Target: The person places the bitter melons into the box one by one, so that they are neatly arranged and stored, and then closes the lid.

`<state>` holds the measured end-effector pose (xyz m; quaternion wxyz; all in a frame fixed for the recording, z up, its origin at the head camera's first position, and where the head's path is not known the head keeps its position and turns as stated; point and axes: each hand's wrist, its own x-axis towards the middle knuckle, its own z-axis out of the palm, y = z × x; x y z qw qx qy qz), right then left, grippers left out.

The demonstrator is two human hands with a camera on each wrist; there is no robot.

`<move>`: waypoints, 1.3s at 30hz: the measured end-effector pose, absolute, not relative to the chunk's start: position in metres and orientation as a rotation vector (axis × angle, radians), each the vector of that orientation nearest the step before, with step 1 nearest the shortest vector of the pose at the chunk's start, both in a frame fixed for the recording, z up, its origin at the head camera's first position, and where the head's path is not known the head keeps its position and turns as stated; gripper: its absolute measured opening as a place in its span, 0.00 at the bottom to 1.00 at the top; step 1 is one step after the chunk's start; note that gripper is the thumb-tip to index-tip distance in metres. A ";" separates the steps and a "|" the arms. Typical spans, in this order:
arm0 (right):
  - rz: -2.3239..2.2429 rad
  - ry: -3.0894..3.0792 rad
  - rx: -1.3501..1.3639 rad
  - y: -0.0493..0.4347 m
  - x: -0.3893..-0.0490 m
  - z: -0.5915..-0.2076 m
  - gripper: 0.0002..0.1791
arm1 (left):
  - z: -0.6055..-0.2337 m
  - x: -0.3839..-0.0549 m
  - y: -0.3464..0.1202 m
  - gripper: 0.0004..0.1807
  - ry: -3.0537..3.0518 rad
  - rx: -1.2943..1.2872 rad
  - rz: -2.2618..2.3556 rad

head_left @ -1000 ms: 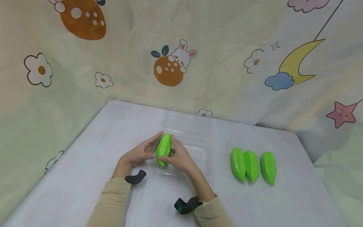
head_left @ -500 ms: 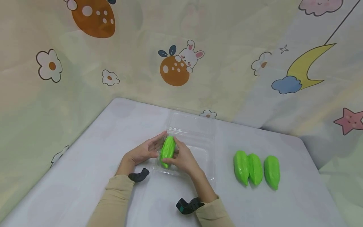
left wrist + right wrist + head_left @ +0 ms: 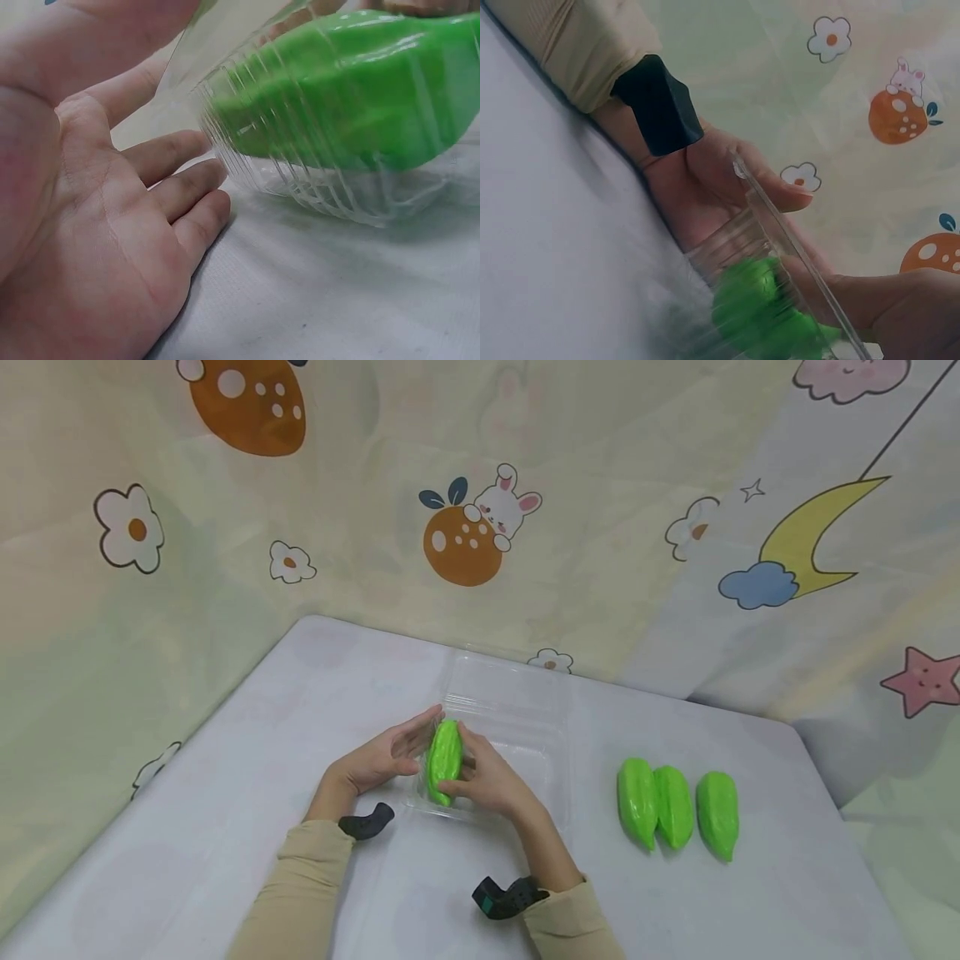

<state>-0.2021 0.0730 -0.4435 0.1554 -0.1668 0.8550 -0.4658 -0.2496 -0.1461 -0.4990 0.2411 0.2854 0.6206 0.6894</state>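
A clear plastic clamshell box [image 3: 536, 764] lies on the table with its lid [image 3: 506, 681] folded back. My right hand [image 3: 491, 781] holds a glossy green star fruit [image 3: 446, 764] between thumb and fingers, at the left side of the box. My left hand [image 3: 375, 764] is by the box's left wall, its fingers extended. The left wrist view has these fingertips right at the ribbed wall [image 3: 240, 157], the star fruit [image 3: 337, 105] behind the plastic. In the right wrist view the green fruit [image 3: 754, 307] shows through the box, between the left palm [image 3: 697, 180] and right hand [image 3: 900, 311].
To the right of the box lie three more green star fruits: two side by side [image 3: 637, 803] and a third [image 3: 717, 814] a little apart. A white cloth covers the table [image 3: 247, 768]. Behind it hangs a patterned curtain [image 3: 360, 485] with cartoon prints.
The head view has shifted, so the scene sits slightly further right. My right hand and the star fruit have moved slightly right within the box; the left hand stays by its wall.
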 end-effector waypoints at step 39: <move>-1.130 2.554 -0.577 0.086 -0.201 -0.443 0.56 | -0.496 -0.247 -0.145 0.56 1.682 0.770 1.901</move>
